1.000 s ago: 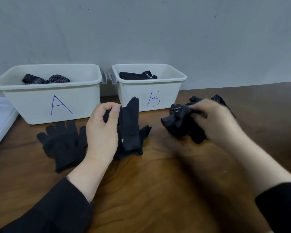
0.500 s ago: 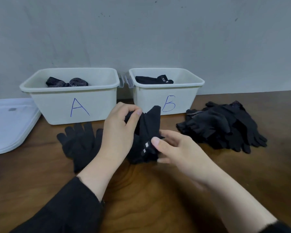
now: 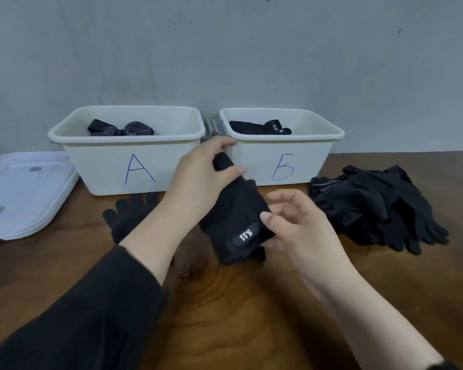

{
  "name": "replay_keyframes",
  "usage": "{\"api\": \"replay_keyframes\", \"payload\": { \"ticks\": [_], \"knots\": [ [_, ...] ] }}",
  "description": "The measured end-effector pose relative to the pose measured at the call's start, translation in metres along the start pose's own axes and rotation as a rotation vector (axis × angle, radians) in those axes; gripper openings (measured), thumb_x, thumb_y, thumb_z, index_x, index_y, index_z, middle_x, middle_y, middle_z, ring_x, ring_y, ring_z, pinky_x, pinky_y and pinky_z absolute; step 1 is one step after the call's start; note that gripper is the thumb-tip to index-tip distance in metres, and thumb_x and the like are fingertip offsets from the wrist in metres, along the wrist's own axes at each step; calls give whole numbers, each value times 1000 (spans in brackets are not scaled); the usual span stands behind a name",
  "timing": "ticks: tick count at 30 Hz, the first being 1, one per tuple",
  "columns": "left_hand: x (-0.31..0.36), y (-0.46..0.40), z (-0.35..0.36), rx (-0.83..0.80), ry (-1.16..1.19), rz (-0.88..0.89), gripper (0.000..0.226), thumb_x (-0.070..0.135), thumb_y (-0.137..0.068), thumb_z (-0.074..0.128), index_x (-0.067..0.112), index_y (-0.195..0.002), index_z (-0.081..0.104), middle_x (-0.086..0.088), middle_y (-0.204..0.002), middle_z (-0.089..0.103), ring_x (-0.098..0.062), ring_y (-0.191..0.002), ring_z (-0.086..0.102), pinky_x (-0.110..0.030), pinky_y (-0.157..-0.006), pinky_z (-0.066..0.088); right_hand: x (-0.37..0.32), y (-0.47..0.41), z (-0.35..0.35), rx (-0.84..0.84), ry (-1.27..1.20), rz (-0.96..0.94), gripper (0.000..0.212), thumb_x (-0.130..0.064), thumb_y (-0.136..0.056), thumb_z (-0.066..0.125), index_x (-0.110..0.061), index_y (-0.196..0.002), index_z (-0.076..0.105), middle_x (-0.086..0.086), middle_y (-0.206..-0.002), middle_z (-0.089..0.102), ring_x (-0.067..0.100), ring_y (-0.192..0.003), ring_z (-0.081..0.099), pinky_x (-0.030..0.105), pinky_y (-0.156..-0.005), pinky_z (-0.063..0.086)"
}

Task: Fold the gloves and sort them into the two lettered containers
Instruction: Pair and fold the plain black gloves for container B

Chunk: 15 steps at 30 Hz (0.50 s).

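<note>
A black glove with a white-lettered wrist tag is held above the table between both hands. My left hand grips its finger end, thumb over the cloth. My right hand pinches the cuff end by the tag. Container A stands at the back left and holds patterned dark gloves. Container B stands to its right and holds a folded black glove with the same tag. A plain black glove lies flat in front of container A, partly behind my left forearm. A pile of black gloves lies at the right.
A white plastic lid lies on the wooden table at the far left. A grey wall runs close behind the two containers. Bare wood spreads between my forearms toward the near edge.
My right hand left the glove pile at the right and came to the tagged glove's cuff. My left hand has lifted and tilted the glove toward container B.
</note>
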<state>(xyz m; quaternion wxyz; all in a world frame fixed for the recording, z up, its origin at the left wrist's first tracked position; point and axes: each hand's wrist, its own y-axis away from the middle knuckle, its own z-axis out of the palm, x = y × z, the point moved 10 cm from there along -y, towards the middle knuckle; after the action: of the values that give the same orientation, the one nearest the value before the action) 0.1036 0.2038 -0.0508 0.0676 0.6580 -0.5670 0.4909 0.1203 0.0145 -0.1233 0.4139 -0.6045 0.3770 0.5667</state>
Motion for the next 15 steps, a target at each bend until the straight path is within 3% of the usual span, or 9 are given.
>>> {"api": "replay_keyframes", "payload": {
  "ticks": [2,5,8,11,15],
  "knots": [
    [5,-12,-3,60,-131,61,44,33,-88,72,24,-130,60,6,-118,58,-10,-111,53,-13,-89,35,0,-7,-5,52,97,-35,10,-13,-97,65,-19,-105,66,4,-94,73,16,-89,73,30,-70,62],
    [4,4,-2,109,-236,89,25,35,-94,63,22,-115,67,8,-110,56,-14,-105,55,-24,-90,40,20,-9,-8,21,556,-54,9,-36,-96,66,-31,-100,73,-11,-94,72,6,-82,71,31,-78,61],
    [-13,50,29,-146,-268,82,23,46,-96,54,30,-103,69,17,-102,56,-2,-96,54,-26,-86,47,28,-4,-6,-23,760,-119,25,-46,-96,62,-34,-114,73,-20,-104,68,-2,-100,63,21,-89,53],
    [-32,84,61,-429,-323,99,41,62,-91,49,39,-119,65,24,-120,54,5,-112,47,-29,-101,42,29,-5,-13,-9,716,-134,26,-45,-97,58,-33,-114,74,-20,-104,69,-3,-99,62,21,-87,52],
    [-35,90,68,-540,-360,128,52,65,-87,54,41,-133,57,27,-136,47,6,-122,38,-27,-109,31,33,-5,-21,21,694,-116,24,-41,-100,56,-34,-114,74,-21,-101,70,-3,-97,62,20,-86,53]
  ]
}}
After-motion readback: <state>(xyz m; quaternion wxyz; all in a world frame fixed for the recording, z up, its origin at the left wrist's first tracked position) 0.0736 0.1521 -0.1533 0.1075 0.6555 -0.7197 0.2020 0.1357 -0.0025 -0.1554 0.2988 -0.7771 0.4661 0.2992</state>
